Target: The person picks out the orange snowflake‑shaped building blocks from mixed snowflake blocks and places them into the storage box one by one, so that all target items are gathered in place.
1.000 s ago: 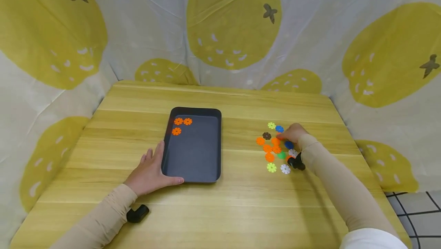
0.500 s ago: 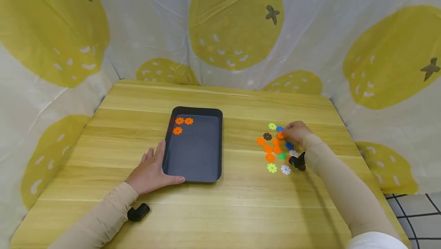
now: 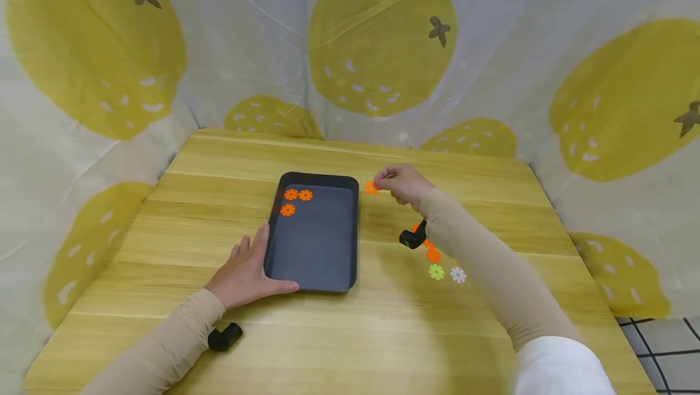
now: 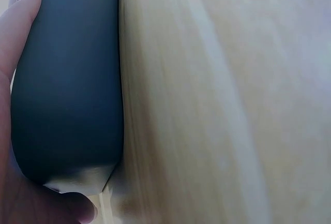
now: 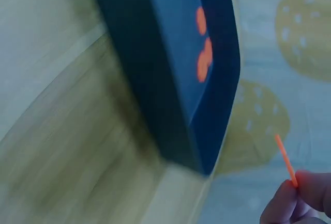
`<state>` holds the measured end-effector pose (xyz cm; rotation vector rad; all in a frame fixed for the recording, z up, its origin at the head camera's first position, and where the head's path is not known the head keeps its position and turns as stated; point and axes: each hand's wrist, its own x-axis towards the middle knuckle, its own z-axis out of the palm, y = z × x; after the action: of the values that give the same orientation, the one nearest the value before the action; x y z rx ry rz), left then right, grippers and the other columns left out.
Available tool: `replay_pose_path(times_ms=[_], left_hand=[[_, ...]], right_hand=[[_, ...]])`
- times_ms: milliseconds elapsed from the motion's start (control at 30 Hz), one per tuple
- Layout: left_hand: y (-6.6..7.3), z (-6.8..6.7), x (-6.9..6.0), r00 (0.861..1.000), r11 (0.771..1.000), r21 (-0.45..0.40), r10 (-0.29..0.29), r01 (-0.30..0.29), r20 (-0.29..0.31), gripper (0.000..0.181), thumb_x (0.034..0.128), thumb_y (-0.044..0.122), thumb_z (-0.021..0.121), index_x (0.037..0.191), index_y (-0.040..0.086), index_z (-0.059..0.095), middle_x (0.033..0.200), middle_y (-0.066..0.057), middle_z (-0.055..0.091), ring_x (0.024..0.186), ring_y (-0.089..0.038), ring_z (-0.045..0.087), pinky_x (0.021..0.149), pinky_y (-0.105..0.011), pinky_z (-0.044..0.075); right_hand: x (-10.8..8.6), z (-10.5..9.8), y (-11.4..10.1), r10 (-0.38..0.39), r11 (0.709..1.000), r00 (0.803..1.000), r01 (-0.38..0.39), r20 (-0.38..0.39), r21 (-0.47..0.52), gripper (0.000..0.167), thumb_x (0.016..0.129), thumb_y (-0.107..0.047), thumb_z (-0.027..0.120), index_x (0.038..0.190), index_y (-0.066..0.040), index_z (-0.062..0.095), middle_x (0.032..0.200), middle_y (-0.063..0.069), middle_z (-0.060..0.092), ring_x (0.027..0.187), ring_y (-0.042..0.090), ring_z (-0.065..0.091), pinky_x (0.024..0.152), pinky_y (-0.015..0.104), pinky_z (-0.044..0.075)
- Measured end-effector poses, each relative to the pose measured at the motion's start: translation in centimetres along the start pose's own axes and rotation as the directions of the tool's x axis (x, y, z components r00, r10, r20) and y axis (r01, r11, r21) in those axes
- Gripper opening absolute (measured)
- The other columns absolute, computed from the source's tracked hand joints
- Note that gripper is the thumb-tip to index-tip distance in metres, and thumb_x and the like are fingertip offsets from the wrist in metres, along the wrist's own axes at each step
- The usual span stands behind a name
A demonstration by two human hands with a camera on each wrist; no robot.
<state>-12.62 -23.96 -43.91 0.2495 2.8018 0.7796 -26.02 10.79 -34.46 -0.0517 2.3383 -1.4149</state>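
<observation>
A dark grey rectangular tray (image 3: 314, 249) lies on the table, with 3 orange flower-shaped discs (image 3: 287, 209) in its far left corner. My left hand (image 3: 246, 273) rests against the tray's near left corner, fingers along the side and thumb at the front edge; the left wrist view shows the tray's outer wall (image 4: 72, 79) beside it. Just beyond the tray's right rim, my right hand (image 3: 404, 185) pinches another orange disc (image 3: 371, 188) between thumb and fingertips. In the right wrist view this disc (image 5: 286, 159) appears edge-on, held clear of the tray.
Right of the tray lie more loose discs, among them an orange one (image 3: 434, 254), a yellow-green one (image 3: 436, 271) and a white one (image 3: 458, 274). My right forearm hides others. A fruit-patterned curtain (image 3: 383, 42) stands behind the wooden table (image 3: 328, 346).
My right hand has lifted an orange disc from the loose group and carried it left to beside the tray. The left hand stays at the tray's corner.
</observation>
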Motion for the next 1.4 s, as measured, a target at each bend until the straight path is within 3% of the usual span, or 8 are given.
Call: replay_pose_path(times_ms=[133, 300, 367, 567, 733, 933, 1167, 1400], left_hand=[[-0.1, 0.1, -0.1, 1.000, 1.000, -0.009, -0.003, 0.003, -0.003, 0.150, 0.0627, 0.086, 0.073, 0.163, 0.006, -0.004, 0.165, -0.033, 0.017, 0.150, -0.062, 0.010, 0.110, -0.076, 0.030], [0.1, 0.4, 0.0, 1.000, 1.000, -0.009, 0.018, -0.018, -0.007, 0.149, 0.0635, 0.086, 0.073, 0.163, 0.005, -0.003, 0.165, -0.032, 0.019, 0.150, -0.061, 0.010, 0.114, -0.075, 0.025], [0.3, 0.5, 0.1, 1.000, 1.000, -0.010, 0.024, -0.025, -0.002, 0.148, 0.0641, 0.085, 0.073, 0.163, 0.005, -0.003, 0.165, -0.033, 0.019, 0.150, -0.061, 0.011, 0.114, -0.075, 0.026], [0.7, 0.9, 0.1, 1.000, 0.999, -0.016, 0.029, -0.029, 0.008, 0.148, 0.0643, 0.084, 0.074, 0.164, 0.005, -0.002, 0.165, -0.032, 0.019, 0.150, -0.060, 0.011, 0.114, -0.074, 0.026], [0.7, 1.2, 0.1, 1.000, 1.000, -0.015, 0.027, -0.027, 0.010, 0.148, 0.0644, 0.084, 0.074, 0.164, 0.005, -0.002, 0.164, -0.033, 0.019, 0.151, -0.060, 0.011, 0.115, -0.074, 0.025], [0.7, 1.2, 0.1, 1.000, 1.000, -0.010, 0.009, -0.008, 0.026, 0.149, 0.0641, 0.085, 0.073, 0.164, 0.007, -0.005, 0.164, -0.035, 0.017, 0.149, -0.062, 0.012, 0.108, -0.076, 0.033], [0.4, 0.6, 0.1, 1.000, 1.000, 0.012, -0.008, 0.008, 0.013, 0.152, 0.0620, 0.090, 0.069, 0.163, 0.008, -0.008, 0.162, -0.039, 0.016, 0.146, -0.066, 0.014, 0.101, -0.077, 0.038], [0.0, 0.1, 0.0, 1.000, 1.000, 0.020, -0.015, 0.014, 0.015, 0.152, 0.0623, 0.089, 0.070, 0.163, 0.007, -0.009, 0.162, -0.039, 0.014, 0.147, -0.065, 0.012, 0.103, -0.078, 0.036]], right_hand=[[2.2, 4.7, -2.5, -0.027, 0.999, 1.000, 0.027, 0.006, -0.046, 0.015, 0.099, -0.017, 0.066, 0.109, -0.007, 0.069, 0.086, 0.000, 0.058, 0.046, 0.010, 0.023, 0.048, 0.026, 0.024], [4.2, 9.4, -2.8, -0.041, 0.992, 0.999, 0.040, -0.002, -0.121, 0.011, 0.098, -0.011, 0.064, 0.093, -0.003, 0.070, 0.110, 0.010, 0.068, 0.053, 0.013, 0.032, 0.054, 0.027, 0.033], [4.8, 10.8, -2.4, -0.024, 0.992, 1.000, 0.023, -0.011, -0.121, 0.015, 0.098, -0.010, 0.064, 0.084, -0.005, 0.066, 0.105, 0.011, 0.068, 0.057, 0.014, 0.036, 0.057, 0.028, 0.036], [5.8, 13.2, -1.1, 0.021, 0.993, 0.999, -0.025, -0.034, -0.116, 0.029, 0.096, -0.007, 0.065, 0.069, -0.010, 0.056, 0.079, 0.003, 0.052, 0.065, 0.018, 0.044, 0.059, 0.028, 0.038], [5.5, 13.2, -0.7, 0.012, 0.992, 0.999, -0.016, -0.032, -0.124, 0.011, 0.097, -0.009, 0.067, 0.087, -0.004, 0.066, 0.094, 0.006, 0.058, 0.070, 0.017, 0.048, 0.061, 0.027, 0.041], [3.9, 11.3, -0.2, -0.088, 0.990, 0.995, 0.092, 0.041, -0.106, 0.017, 0.097, -0.021, 0.070, 0.109, -0.008, 0.068, 0.103, 0.005, 0.064, 0.068, 0.015, 0.047, 0.061, 0.027, 0.042], [-0.7, 4.5, 1.2, -0.239, 0.954, 0.970, 0.243, 0.044, -0.174, 0.031, 0.097, -0.028, 0.071, 0.119, -0.007, 0.067, 0.116, 0.008, 0.066, 0.110, 0.023, 0.059, 0.093, 0.037, 0.050], [-5.4, -4.1, 6.7, -0.110, 0.933, 0.991, 0.077, -0.075, -0.350, 0.036, 0.102, -0.028, 0.062, 0.128, -0.004, 0.059, 0.122, 0.014, 0.060, 0.100, 0.032, 0.057, 0.088, 0.042, 0.050]])
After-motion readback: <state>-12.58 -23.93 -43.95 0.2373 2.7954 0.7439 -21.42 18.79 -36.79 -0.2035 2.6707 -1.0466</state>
